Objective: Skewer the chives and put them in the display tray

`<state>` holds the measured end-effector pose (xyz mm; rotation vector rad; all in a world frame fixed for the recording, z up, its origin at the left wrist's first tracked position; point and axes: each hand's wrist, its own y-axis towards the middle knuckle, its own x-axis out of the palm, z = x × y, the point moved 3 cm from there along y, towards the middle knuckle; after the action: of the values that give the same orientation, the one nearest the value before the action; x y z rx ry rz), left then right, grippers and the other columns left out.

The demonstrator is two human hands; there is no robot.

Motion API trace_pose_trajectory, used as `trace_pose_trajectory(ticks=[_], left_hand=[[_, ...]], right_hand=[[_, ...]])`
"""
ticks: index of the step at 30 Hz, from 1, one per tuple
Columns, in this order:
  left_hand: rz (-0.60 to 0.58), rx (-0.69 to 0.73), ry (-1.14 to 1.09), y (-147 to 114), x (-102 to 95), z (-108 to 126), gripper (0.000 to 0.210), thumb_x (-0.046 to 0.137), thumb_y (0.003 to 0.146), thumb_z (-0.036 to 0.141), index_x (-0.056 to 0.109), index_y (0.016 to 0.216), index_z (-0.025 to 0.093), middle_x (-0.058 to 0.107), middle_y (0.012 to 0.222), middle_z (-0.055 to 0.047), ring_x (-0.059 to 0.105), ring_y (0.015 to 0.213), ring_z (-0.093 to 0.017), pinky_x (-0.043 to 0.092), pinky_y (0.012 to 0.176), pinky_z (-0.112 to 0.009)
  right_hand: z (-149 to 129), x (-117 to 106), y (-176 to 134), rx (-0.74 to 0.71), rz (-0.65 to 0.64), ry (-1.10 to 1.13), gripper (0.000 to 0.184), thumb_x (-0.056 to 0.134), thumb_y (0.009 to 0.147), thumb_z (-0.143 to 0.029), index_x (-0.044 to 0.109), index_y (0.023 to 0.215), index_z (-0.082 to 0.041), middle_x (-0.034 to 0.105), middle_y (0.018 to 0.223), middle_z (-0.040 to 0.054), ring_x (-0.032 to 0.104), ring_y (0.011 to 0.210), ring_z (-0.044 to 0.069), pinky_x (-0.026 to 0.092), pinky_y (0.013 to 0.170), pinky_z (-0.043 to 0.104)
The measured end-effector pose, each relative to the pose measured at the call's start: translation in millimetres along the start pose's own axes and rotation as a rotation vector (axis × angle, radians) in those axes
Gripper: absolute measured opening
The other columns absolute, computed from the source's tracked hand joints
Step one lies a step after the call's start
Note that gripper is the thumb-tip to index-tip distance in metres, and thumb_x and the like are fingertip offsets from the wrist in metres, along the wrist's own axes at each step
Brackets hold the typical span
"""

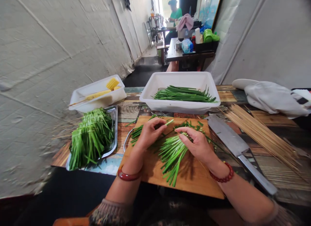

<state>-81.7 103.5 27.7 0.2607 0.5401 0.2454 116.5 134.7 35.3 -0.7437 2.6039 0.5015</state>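
Note:
My left hand (151, 132) is over the left part of the wooden cutting board (204, 184), pinching a few chives whose pale ends (169, 122) stick out past the fingertips. My right hand (198, 143) is closed over the top of a fanned bunch of chives (172, 154), whose green ends spread toward me on the board. Whether a skewer runs through this bunch is hidden by the fingers. More loose chives (137, 132) lie at the board's left, partly behind my left hand. Chopped green bits (200, 124) are scattered along the far edge.
Skewered chives (91, 135) are piled on a metal tray (114, 122) at left. Behind stand a white tub of chives (179, 104) and one with yellow skewered food (97, 95). A cleaver (228, 135) and bamboo skewers (262, 135) lie right. A person (175, 13) sits far back.

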Motion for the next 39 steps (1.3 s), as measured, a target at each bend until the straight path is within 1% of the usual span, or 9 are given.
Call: trace_pose_trajectory(ticks=[4, 9, 12, 16, 22, 34, 39], left_hand=[[-0.034, -0.004, -0.020, 0.6, 3.0, 8.0, 0.018, 0.063, 0.087, 0.031, 0.071, 0.080, 0.016, 0.067, 0.075, -0.003, 0.059, 0.071, -0.015, 0.045, 0.069, -0.027], [-0.074, -0.018, -0.069, -0.6, 4.0, 15.2, 0.016, 0.062, 0.086, 0.026, 0.073, 0.083, 0.016, 0.071, 0.080, -0.004, 0.062, 0.075, -0.015, 0.047, 0.074, -0.027], [-0.100, -0.053, -0.156, -2.3, 7.0, 17.1, 0.015, 0.063, 0.085, 0.026, 0.074, 0.084, 0.016, 0.073, 0.083, -0.005, 0.063, 0.076, -0.015, 0.048, 0.073, -0.026], [-0.126, -0.104, -0.241, -4.2, 9.8, 16.2, 0.017, 0.065, 0.085, 0.027, 0.075, 0.085, 0.014, 0.073, 0.084, -0.006, 0.064, 0.078, -0.016, 0.048, 0.069, -0.025], [-0.133, -0.112, -0.304, -5.6, 9.4, 14.1, 0.017, 0.065, 0.084, 0.026, 0.076, 0.086, 0.014, 0.073, 0.083, -0.006, 0.063, 0.076, -0.016, 0.047, 0.066, -0.024], [-0.118, -0.124, -0.310, -4.8, 9.3, 13.9, 0.017, 0.066, 0.083, 0.028, 0.076, 0.082, 0.014, 0.071, 0.079, -0.006, 0.061, 0.072, -0.015, 0.046, 0.064, -0.024], [-0.129, -0.128, -0.318, -5.3, 8.4, 14.9, 0.018, 0.065, 0.083, 0.028, 0.076, 0.082, 0.013, 0.071, 0.078, -0.006, 0.060, 0.070, -0.014, 0.044, 0.062, -0.023]], right_hand=[[0.3, 0.3, 0.1, 0.000, -0.015, 0.006, 0.027, 0.053, 0.091, -0.026, 0.072, 0.109, -0.021, 0.077, 0.109, 0.0055, 0.072, 0.100, 0.020, 0.055, 0.092, 0.034], [1.7, 2.0, 0.4, 0.012, -0.024, -0.004, 0.027, 0.053, 0.092, -0.027, 0.073, 0.110, -0.022, 0.077, 0.111, 0.0050, 0.071, 0.103, 0.021, 0.055, 0.093, 0.035], [0.9, 2.6, 0.8, 0.010, -0.030, 0.004, 0.028, 0.053, 0.092, -0.027, 0.073, 0.111, -0.022, 0.077, 0.111, 0.0048, 0.072, 0.101, 0.021, 0.055, 0.094, 0.034], [-0.8, 2.5, 1.3, 0.012, -0.033, 0.012, 0.029, 0.053, 0.092, -0.026, 0.073, 0.113, -0.021, 0.076, 0.114, 0.0049, 0.072, 0.104, 0.021, 0.055, 0.096, 0.034], [-0.8, 2.6, 0.9, 0.012, -0.031, -0.003, 0.030, 0.054, 0.091, -0.025, 0.073, 0.114, -0.021, 0.076, 0.115, 0.0040, 0.072, 0.105, 0.021, 0.056, 0.096, 0.034], [-2.2, 2.4, 0.5, -0.004, -0.025, -0.041, 0.032, 0.052, 0.090, -0.022, 0.074, 0.114, -0.023, 0.076, 0.114, 0.0023, 0.072, 0.105, 0.021, 0.056, 0.096, 0.034], [-2.3, 2.5, 0.0, -0.016, -0.033, -0.044, 0.032, 0.052, 0.090, -0.022, 0.073, 0.115, -0.023, 0.076, 0.115, 0.0033, 0.072, 0.105, 0.021, 0.056, 0.096, 0.034]])
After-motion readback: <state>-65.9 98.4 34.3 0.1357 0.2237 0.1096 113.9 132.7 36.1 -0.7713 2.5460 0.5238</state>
